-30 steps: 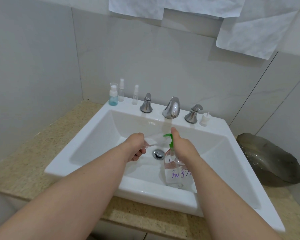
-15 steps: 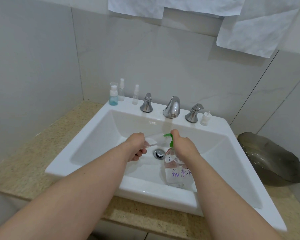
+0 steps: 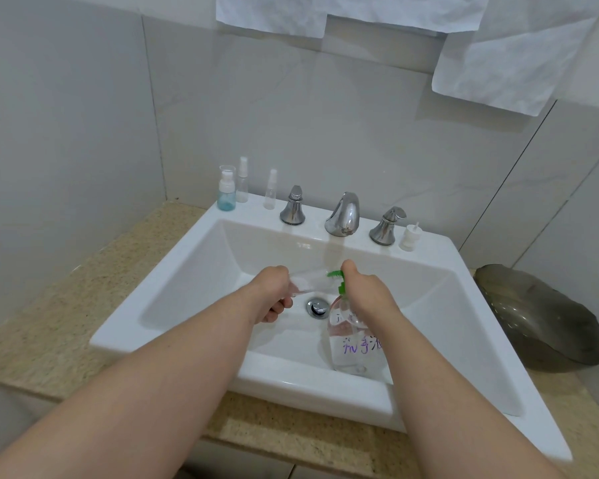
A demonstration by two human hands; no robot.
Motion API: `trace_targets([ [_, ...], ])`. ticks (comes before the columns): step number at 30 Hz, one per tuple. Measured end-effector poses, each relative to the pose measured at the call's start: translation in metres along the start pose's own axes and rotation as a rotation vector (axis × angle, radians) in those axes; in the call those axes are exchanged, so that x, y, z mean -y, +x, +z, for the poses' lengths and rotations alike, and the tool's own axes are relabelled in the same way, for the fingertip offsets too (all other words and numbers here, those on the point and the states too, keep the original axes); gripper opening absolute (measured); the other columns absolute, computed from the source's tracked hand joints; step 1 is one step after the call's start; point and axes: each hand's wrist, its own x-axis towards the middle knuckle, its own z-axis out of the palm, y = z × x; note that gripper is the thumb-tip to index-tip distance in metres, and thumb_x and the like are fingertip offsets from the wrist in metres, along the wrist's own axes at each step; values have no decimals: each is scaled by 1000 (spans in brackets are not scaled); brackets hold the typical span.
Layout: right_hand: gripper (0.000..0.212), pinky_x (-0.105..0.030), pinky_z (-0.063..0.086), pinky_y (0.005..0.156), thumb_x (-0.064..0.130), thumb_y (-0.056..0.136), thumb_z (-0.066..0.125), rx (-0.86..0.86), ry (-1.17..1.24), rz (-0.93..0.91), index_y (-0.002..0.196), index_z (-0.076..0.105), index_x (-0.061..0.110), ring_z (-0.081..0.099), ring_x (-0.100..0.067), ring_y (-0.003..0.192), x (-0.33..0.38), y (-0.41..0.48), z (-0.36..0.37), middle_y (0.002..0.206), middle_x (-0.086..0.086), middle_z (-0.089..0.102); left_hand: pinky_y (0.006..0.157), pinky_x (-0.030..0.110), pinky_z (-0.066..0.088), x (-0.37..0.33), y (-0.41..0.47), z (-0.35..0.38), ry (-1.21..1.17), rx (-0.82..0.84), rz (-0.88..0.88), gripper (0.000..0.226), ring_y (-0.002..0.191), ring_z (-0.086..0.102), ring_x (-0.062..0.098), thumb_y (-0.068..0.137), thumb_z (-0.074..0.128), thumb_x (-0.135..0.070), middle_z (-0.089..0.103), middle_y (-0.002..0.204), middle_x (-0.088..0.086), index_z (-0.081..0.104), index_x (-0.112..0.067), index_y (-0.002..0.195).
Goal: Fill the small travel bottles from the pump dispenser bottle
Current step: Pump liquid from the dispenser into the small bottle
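Beige counter (image 3: 32, 323) at far left, no risk there. On the back rim of the sink (image 3: 173, 271) stand a blue bottle (image 3: 226, 195), a tall sprayer (image 3: 242, 183) and a short sprayer (image 3: 270, 191), upright and well apart from the hands. They look safe unless an elbow swings wide.

Over the basin, the left hand (image 3: 272, 297) has its fingers curled round a clear travel bottle (image 3: 308, 282), which lies nearly level with its mouth toward the green pump head (image 3: 336, 276). It is unclear whether the nozzle sits inside the mouth or just beside it; the clear plastic blurs here.

Main risk: the opening is narrow, so a slight drift probably sends soap down the outside and into the drain (image 3: 317, 307). Held this flat, the bottle may also spill back once partly full. Soap on the fingers would make the grip slippery.

The dispenser (image 3: 355, 344) stands in the basin at the near wall. The right hand (image 3: 363, 295) wraps its neck, thumb pressing the pump head. A hard push could probably tip or skid it on the wet, sloped porcelain and jerk the nozzle off target.

A white cap (image 3: 409, 236) sits on the right of the rim, likely the held bottle's top. A knock could send it into the basin. The metal bowl (image 3: 540, 316) at far right plays no part.
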Motion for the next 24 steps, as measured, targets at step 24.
trace_targets([
  [24,57,-42,52,90,51,94,24,-12,-3,-5,83,61,10,61,-27,83,-2,3,2,87,-8,71,45,19,15,0,2,0,3,5,-16,16,43,18,15,94,36,-17,44,58,3,49,-14,86],
])
